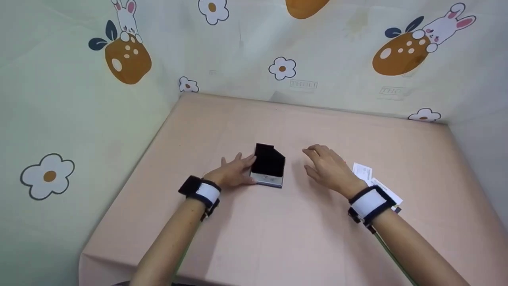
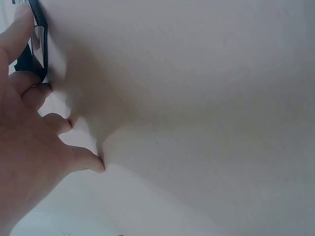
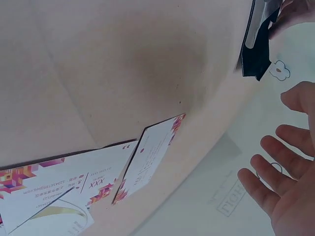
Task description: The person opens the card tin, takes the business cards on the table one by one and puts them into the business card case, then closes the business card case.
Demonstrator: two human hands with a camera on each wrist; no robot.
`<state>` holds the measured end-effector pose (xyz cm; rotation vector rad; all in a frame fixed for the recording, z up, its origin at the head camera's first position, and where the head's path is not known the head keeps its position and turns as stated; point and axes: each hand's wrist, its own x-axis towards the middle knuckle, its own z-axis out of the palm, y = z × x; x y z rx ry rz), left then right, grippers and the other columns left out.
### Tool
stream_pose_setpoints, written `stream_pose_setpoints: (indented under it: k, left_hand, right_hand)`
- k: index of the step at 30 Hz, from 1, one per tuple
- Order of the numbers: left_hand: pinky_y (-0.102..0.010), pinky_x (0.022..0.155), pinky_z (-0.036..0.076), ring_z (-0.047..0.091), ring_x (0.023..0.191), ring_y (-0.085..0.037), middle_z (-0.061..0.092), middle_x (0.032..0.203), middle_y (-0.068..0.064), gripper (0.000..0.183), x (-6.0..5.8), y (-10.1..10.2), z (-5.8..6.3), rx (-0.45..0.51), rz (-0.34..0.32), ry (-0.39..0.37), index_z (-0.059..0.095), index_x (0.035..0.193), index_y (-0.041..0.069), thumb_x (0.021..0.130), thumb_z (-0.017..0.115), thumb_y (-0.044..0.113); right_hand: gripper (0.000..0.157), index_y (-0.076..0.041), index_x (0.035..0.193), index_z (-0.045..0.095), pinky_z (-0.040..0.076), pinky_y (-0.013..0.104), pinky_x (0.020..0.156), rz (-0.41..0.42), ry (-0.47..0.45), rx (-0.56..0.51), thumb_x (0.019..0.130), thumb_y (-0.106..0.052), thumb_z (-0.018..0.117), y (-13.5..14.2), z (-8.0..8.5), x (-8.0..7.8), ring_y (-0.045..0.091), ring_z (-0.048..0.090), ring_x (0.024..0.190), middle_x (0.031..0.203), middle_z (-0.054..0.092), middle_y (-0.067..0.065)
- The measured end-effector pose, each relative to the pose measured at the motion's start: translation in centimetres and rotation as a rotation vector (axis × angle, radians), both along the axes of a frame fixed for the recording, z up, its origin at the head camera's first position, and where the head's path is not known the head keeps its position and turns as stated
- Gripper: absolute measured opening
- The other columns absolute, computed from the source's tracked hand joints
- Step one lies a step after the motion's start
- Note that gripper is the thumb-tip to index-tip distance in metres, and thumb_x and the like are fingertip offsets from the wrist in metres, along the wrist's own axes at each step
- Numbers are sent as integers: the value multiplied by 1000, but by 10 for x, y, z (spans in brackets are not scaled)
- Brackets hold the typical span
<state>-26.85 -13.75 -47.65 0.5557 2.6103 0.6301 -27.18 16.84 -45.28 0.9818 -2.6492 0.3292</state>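
Observation:
A small business card case stands with its black-lined lid raised, near the middle of the table; its front edge is silvery. My left hand holds the case at its left side, thumb at the near corner and index finger higher along the edge. The other fingers spread out toward the table in the left wrist view, where part of the case shows at the top corner. To the right of the case, my right hand hovers with fingers loosely bent, holding nothing. Its fingers are apart in the right wrist view.
Several printed business cards lie on the table beside and partly under my right wrist in the head view. One card is tilted against the others. Pink cloth covers the table; a patterned curtain hangs behind and left.

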Motion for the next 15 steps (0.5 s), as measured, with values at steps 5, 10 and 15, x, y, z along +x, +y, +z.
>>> stream_pose_setpoints:
  k: [5, 10, 15]
  left_hand:
    - [-68, 106, -6, -1, 143, -34, 12, 155, -1, 75, 1, 0, 1, 11, 6, -9, 17, 147, 18, 88, 57, 41]
    - [-68, 106, -7, 0, 143, -33, 14, 154, 0, 75, 1, 0, 0, 12, 29, -3, 18, 147, 18, 87, 58, 40]
    - [-67, 106, -8, -1, 143, -33, 15, 154, 0, 75, 1, 1, -1, 39, 35, -9, 19, 146, 18, 86, 59, 38]
  right_hand:
    - [42, 2, 118, 57, 50, 43, 80, -26, 10, -15, 81, -17, 63, 12, -1, 0, 32, 58, 97, 113, 58, 17]
    - [46, 1, 119, 57, 49, 46, 81, -65, -20, 4, 81, -23, 65, 34, -3, 2, 33, 56, 101, 114, 57, 16]
    - [50, 2, 121, 55, 47, 48, 84, -120, -87, 20, 80, -24, 66, 57, -2, 4, 35, 54, 105, 116, 55, 19]
